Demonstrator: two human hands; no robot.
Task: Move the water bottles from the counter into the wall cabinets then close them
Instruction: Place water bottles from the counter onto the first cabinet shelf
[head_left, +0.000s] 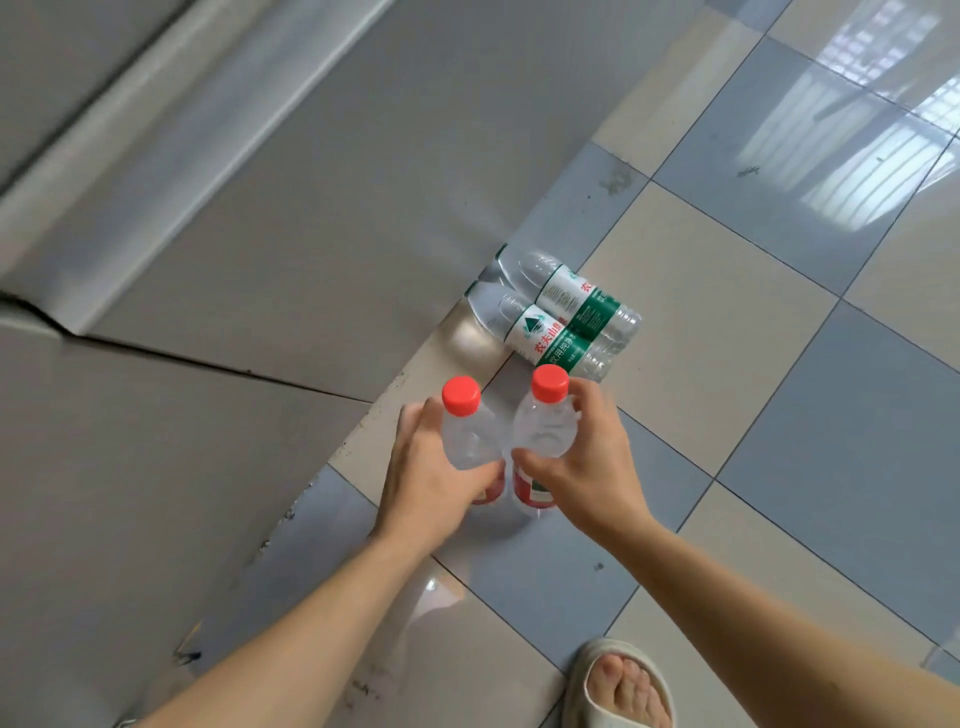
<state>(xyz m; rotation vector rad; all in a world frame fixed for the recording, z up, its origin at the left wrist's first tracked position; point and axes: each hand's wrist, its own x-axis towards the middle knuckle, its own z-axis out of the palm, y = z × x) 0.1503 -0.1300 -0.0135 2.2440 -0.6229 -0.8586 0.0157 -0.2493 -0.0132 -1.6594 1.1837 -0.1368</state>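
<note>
Nearest the camera, a sandalled foot (621, 686) stands on the checked tile floor (779, 291), below and to the right of the two upright red-capped bottles. Both forearms reach forward to that pair. The left hand (431, 483) is wrapped around the left red-capped bottle (467, 431), thumb across the front just above its red label, fingers behind. The right hand (587, 462) is closed the same way on the right red-capped bottle (545, 421), fingers curling behind its shoulder beside the cap. The two bottles stand side by side, touching or nearly so; whether their bases rest on the tiles or are just clear of them cannot be told.

Just beyond the held pair, two green-labelled bottles (566, 317) lie on their sides against each other, close to the grey cabinet front (260, 260) that fills the area to the left of the pair. No worktop or wall cabinet is identifiable in this view.

Judged from here, the task is at an early fetching step, with two bottles gripped and two more waiting. The grips sit high on thin, clear, smooth plastic, so a full bottle could slide down through the fingers during a quick lift. The hands are crowded together, and knuckles knocking could loosen one hold. A swing forward could also strike the lying bottles and send them rolling across the glossy tiles.
</note>
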